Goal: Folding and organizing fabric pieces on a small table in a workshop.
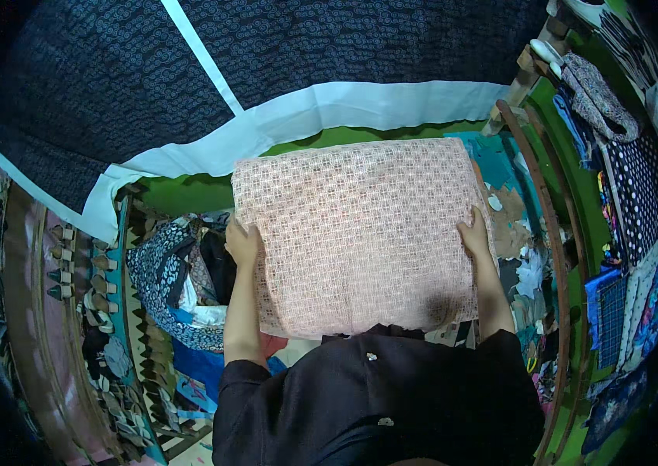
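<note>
A wide piece of pale pink openwork cloth (360, 233) spreads in front of my body, its lower edge close to my dark shirt. My left hand (242, 242) grips its left edge, thumb lying on top and the other fingers mostly hidden behind the fabric. On the opposite edge, my right hand (475, 233) has hold of it in the same way, a little higher up. A dark blurry patch, perhaps a shadow, shows near the cloth's lower right corner. What lies under the cloth is hidden.
Dark patterned fabric with white bands (376, 46) hangs at the far side. To the left are a heap of patterned cloths (166, 264) and racks with rows of shoe-like items (100, 287). Scraps (509, 221) lie at right, beside curved brown rails (543, 202) and hanging textiles (636, 194).
</note>
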Motion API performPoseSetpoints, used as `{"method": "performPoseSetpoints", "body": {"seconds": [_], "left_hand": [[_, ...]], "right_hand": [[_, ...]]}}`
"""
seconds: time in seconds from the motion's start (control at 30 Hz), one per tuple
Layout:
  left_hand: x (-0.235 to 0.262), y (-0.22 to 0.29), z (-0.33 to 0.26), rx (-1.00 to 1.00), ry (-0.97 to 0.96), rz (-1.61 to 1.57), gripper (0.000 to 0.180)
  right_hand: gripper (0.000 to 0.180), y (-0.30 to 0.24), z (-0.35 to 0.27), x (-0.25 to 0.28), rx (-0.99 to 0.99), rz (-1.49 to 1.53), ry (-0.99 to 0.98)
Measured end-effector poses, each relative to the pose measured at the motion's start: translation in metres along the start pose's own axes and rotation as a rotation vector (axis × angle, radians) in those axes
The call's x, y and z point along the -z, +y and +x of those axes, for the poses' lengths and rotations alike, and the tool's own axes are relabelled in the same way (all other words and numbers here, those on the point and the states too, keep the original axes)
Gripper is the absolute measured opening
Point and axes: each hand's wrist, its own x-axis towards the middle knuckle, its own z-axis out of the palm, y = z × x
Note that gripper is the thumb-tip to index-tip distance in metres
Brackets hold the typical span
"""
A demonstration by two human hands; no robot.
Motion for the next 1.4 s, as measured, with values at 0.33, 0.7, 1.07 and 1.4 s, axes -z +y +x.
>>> {"method": "performPoseSetpoints", "body": {"seconds": [0.33,0.7,1.07,1.4], "left_hand": [[0.006,0.057,0.050,-0.339,0.109,0.174,0.039],[-0.090,0.141,0.118,-0.492,-0.498,0.304,0.084],[-0.056,0.165,0.099,-0.928,-0.443,0.383,0.012],[0.033,0.114,-0.013,-1.020,-0.196,0.171,0.021]], "right_hand": [[0.059,-0.041,0.000,0.002,0.065,-0.135,0.091],[0.048,-0.083,0.039,-0.033,0.319,-0.152,0.111],[0.067,-0.165,0.052,-0.040,0.395,-0.340,0.020],[0.050,-0.191,0.048,0.025,0.507,-0.920,-0.249]]}}
